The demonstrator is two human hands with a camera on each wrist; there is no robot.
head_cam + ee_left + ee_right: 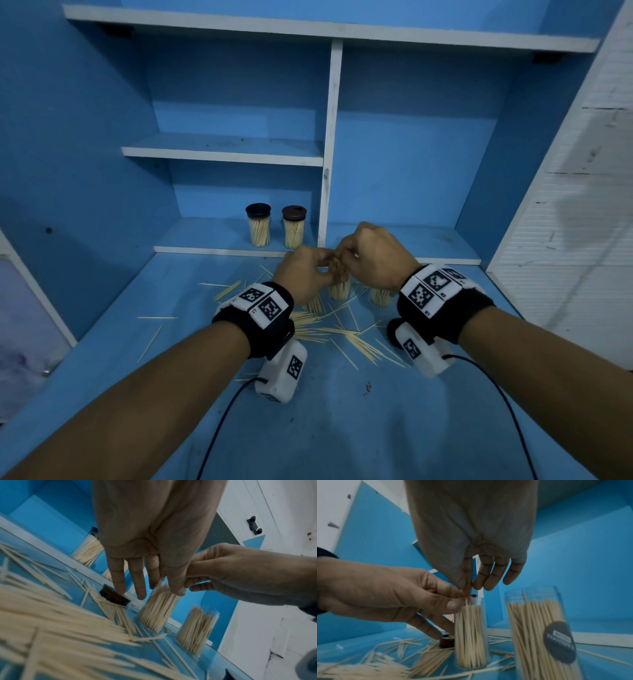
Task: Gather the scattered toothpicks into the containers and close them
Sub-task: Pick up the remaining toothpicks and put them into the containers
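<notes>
An open clear container (339, 289) full of upright toothpicks stands on the blue table (342, 428). Both hands meet over its mouth. My left hand (322, 268) pinches toothpick tips at the rim with thumb and forefinger (453, 605), while its other fingers reach down toward a dark lid (447, 641) lying on the table. My right hand (342, 262) pinches toothpicks (467, 597) from above, its other fingers loose. A second open container (380, 296) with a dark label (559, 642) stands just right. Loose toothpicks (359, 346) lie scattered around and under the wrists.
Two lidded containers (258, 226) (294, 228) full of toothpicks stand on the low shelf (219, 250) behind. A white upright divider (330, 154) rises just right of them. A white wall (582, 240) borders the right side. Cables (219, 428) trail from the wrist cameras.
</notes>
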